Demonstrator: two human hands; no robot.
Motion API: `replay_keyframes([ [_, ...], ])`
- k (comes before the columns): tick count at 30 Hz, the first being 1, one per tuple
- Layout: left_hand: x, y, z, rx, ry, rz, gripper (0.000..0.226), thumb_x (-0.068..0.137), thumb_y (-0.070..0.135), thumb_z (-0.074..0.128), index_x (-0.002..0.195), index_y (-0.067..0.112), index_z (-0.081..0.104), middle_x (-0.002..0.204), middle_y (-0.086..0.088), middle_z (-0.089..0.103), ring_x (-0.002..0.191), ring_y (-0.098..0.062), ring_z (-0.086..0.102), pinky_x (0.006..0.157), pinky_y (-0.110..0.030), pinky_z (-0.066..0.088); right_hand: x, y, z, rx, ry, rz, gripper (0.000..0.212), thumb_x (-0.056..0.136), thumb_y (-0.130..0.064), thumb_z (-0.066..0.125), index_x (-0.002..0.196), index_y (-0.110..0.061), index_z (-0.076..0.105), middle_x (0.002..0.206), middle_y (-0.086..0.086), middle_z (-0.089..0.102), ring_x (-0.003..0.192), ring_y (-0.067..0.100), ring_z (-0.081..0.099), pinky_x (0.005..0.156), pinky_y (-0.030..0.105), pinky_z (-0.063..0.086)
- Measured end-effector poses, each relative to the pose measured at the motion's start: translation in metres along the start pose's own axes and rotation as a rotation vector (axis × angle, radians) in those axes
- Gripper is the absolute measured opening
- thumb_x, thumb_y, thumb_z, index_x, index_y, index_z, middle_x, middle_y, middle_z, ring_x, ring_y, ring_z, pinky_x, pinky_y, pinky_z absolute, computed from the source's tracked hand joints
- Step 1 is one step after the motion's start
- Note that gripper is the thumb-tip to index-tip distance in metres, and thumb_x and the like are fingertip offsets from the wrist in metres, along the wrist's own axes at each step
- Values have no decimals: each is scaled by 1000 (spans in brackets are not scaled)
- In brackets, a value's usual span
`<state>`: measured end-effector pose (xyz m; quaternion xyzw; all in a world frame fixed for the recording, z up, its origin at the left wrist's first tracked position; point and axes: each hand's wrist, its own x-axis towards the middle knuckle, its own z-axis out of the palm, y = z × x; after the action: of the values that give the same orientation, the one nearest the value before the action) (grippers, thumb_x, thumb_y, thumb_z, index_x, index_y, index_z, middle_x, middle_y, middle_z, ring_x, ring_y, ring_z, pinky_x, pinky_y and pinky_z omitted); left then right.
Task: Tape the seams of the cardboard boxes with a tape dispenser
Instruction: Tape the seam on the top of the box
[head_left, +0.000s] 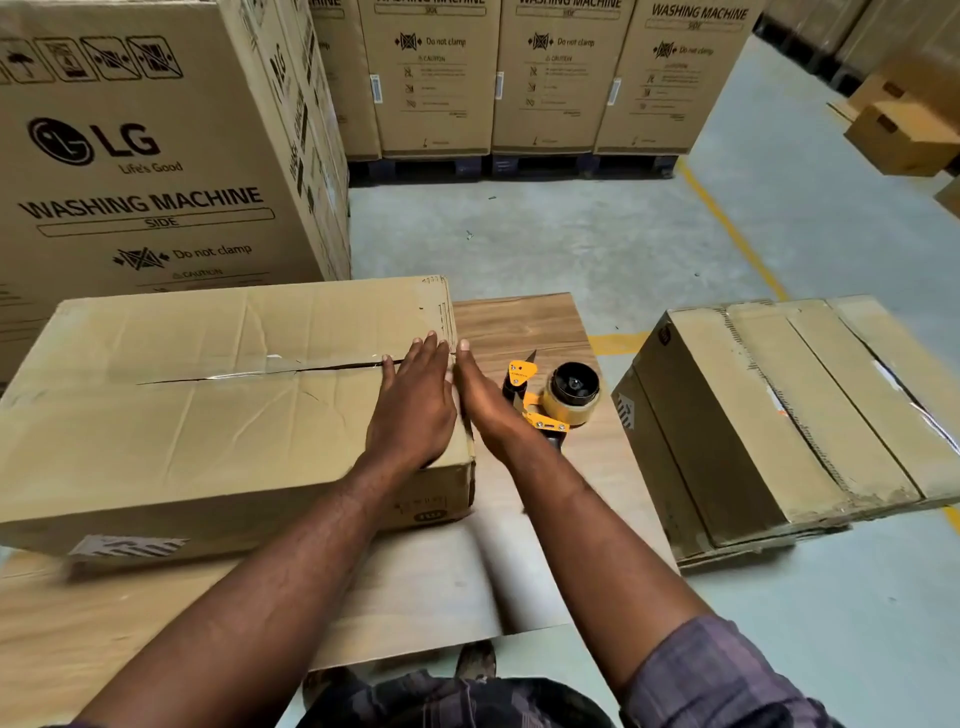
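Cardboard box (208, 415) on desk (524, 322), top seam (291, 370) gaping. Pressing it shut: left hand (413, 402) flat on top, right hand (483, 395) flat against end, both empty. Likely next: grasp tape dispenser (558, 397) just beside, anchor at seam's end.

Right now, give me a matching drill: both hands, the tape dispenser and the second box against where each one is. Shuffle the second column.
1 left hand
2 right hand
3 tape dispenser
4 second box

A lying unheld on the wooden surface
B flat on top of the box with the split seam
C on the floor, right of the wooden surface
D against that box's right end

Pairs: 1-B, 2-D, 3-A, 4-C
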<state>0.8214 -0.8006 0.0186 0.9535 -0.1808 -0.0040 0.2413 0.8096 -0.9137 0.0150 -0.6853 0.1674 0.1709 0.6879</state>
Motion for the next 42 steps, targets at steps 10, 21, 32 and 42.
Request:
replay_keyframes([
  [10,0,-2,0,-4,21,24,60,99,13,45,157,14,28,166,-3,20,154,-17,12,126,-45,2,-4,-16,14,-139,191,7,52,105,-32,41,150,-8,46,152,8,50,137,28,49,113,39,40],
  [21,-4,-28,-34,-273,-60,73,60,100,24,48,157,23,28,164,-3,22,152,-20,18,125,-34,13,-9,-36,56,-591,359,-410,54,108,-28,39,157,-6,34,160,14,39,148,27,36,117,30,27],
  [32,-46,-129,-92,201,-21,101,47,101,42,42,146,29,47,155,11,43,142,-9,38,115,-44,20,5,-25,95,-1214,440,-146,68,108,-38,29,161,-2,8,170,17,0,158,31,-1,128,46,4],
  [42,-36,-198,-122,113,-186,163,60,104,51,32,159,30,22,166,12,15,153,-8,11,124,-41,8,3,-18,161,-1120,376,-312,63,108,-50,25,161,-15,24,170,1,17,157,19,11,126,46,10],
])
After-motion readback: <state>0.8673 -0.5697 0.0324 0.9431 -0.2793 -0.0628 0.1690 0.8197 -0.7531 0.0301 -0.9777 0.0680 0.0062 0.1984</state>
